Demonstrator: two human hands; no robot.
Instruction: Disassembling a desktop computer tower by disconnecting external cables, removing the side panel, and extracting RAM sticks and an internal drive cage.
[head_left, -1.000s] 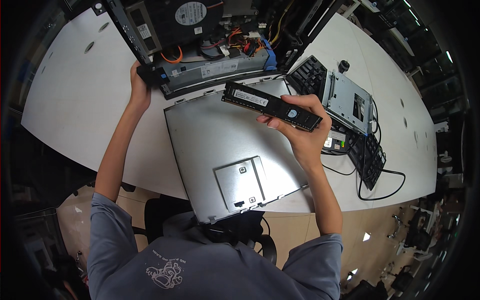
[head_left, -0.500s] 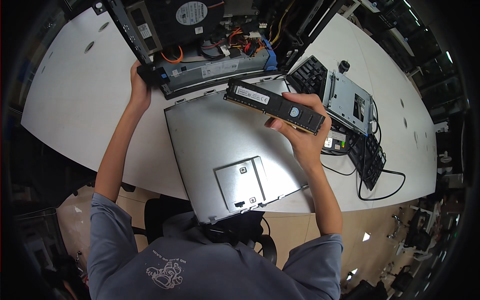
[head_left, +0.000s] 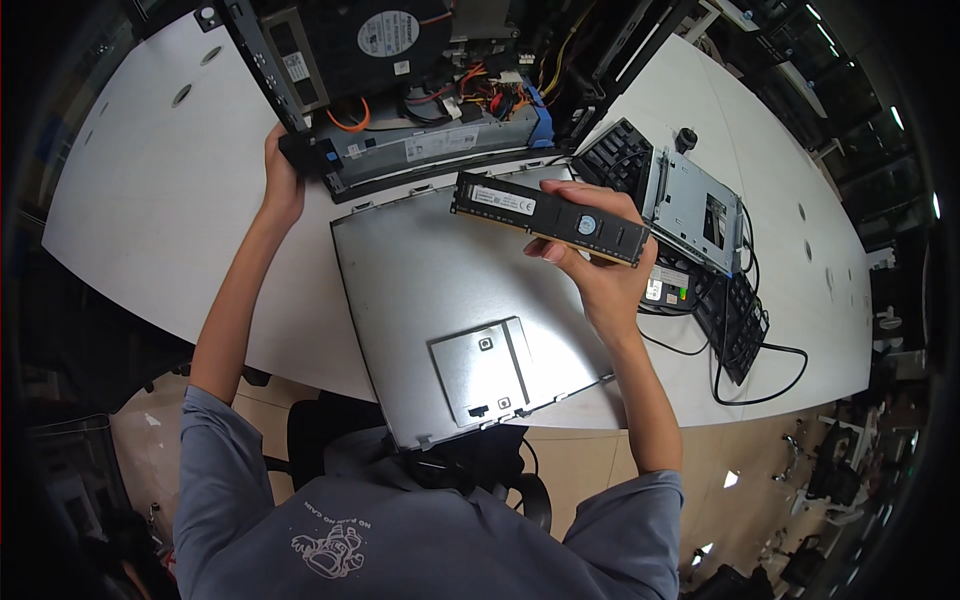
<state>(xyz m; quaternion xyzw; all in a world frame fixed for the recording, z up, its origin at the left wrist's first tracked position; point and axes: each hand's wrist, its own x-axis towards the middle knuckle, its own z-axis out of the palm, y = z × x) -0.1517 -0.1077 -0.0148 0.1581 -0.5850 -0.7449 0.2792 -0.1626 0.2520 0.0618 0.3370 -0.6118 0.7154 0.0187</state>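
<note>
Pinched between the thumb and fingers of my right hand (head_left: 605, 265) is a black memory module (head_left: 550, 218) with a white label, a round sticker and gold contacts along its lower edge. It is held tilted above a large silver side panel (head_left: 430, 280). My left hand (head_left: 283, 180) grips the near left corner of an opened computer case (head_left: 440, 145), its fingertips partly hidden by the case. Inside the case a fan (head_left: 388, 38) and a tangle of coloured cables (head_left: 500, 95) show.
To the right, a metal drive bracket (head_left: 705, 205) lies across a black keyboard (head_left: 735, 325), with a black cable (head_left: 790, 380) looping near the table edge. A small labelled device (head_left: 668, 287) sits by the bracket. The side panel juts past the white table's (head_left: 130, 210) front edge.
The memory module and my right hand have shifted very slightly, with the module a touch more level. My left hand stays on the case corner.
</note>
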